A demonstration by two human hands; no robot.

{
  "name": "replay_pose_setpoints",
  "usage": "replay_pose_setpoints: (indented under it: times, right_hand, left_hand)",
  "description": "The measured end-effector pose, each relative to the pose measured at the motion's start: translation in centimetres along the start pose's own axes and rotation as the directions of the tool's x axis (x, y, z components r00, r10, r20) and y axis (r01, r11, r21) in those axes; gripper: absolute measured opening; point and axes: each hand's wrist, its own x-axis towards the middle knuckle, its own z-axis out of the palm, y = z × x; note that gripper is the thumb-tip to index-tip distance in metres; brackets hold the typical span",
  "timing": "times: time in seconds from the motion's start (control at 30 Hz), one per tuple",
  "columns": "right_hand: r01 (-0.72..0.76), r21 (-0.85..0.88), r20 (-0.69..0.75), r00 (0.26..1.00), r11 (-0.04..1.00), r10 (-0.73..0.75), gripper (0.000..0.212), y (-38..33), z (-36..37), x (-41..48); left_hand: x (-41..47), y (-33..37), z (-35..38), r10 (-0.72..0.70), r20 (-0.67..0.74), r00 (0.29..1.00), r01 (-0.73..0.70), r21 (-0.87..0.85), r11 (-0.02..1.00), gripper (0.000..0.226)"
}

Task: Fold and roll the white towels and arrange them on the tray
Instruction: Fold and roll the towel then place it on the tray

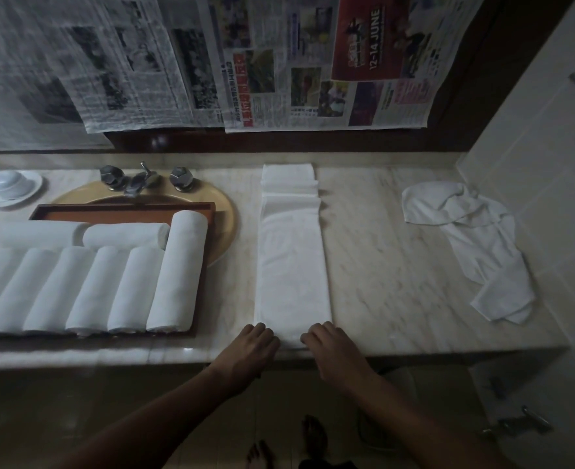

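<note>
At 6 o'clock, the left hand (255,343) and right hand (330,346) lay side by side on the near end of the strip (292,265). Their fingers curled onto its edge, and we read both as gripping it. The strip, one towel folded long, ran from the near edge of the counter (380,265) toward 12 o'clock.

We judged the step to be the start of rolling. The next move called for an even, tight turn from both hands, kept square so that the roll would not cone.

At 9 o'clock, the tray (123,208) held eight rolls (133,286) by our count: six side by side, the leftmost cut by the frame, and two crosswise behind. At 3 o'clock lay one loose towel (475,245), not yet folded. Farther off were one basin (226,225) and, at 12 o'clock, the papers (279,62).
</note>
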Motion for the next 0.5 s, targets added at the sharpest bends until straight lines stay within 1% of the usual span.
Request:
replay_pose_setpoints:
  times: [0.1, 0.17, 0.23, 0.3, 0.33, 0.4, 0.43, 0.5]
  right_hand:
    - [0.009, -0.026, 0.008, 1.0, 1.0, -0.009, 0.05, 0.2, 0.2, -0.1]
    - [0.017, -0.047, 0.015, 1.0, 0.999, -0.016, 0.046, 0.5, 0.1, 0.0]
    - [0.006, -0.024, 0.022, 1.0, 1.0, -0.005, 0.044, 0.9, 0.0, 0.1]
    - [-0.04, 0.034, 0.038, 0.999, 0.999, 0.039, 0.046, 1.2, -0.3, 0.1]
    - [-0.066, 0.054, 0.049, 0.997, 0.996, 0.063, 0.049, 1.4, -0.5, 0.2]
    - [-0.094, 0.085, 0.078, 0.993, 0.992, 0.088, 0.053, 1.7, -0.8, 0.4]
    - [-0.115, 0.124, 0.095, 0.99, 0.986, 0.104, 0.052, 2.0, -0.9, 0.5]
    - [-0.195, 0.229, 0.122, 0.978, 0.954, 0.171, 0.038, 2.7, -1.1, 0.9]
  left_hand:
    - [0.2, 0.0, -0.1, -0.004, -0.016, 1.0, 0.003, -0.021, 1.0, 0.067]
    - [0.3, 0.0, -0.4, -0.019, -0.043, 0.999, 0.016, -0.065, 0.998, 0.07]
    - [0.5, -0.1, -0.9, -0.042, -0.07, 0.997, 0.033, -0.127, 0.991, 0.063]
    - [0.9, -0.3, -1.4, -0.107, -0.062, 0.992, 0.089, -0.247, 0.965, 0.043]
    - [1.0, -0.6, -1.6, -0.174, -0.063, 0.983, 0.146, -0.315, 0.938, 0.034]
    - [1.2, -1.0, -2.2, -0.304, 0.027, 0.952, 0.284, -0.44, 0.852, 0.029]
    - [1.3, -1.3, -2.5, -0.359, 0.063, 0.931, 0.339, -0.507, 0.792, 0.027]
    - [1.5, -1.9, -2.9, -0.458, 0.122, 0.881, 0.429, -0.615, 0.661, 0.026]
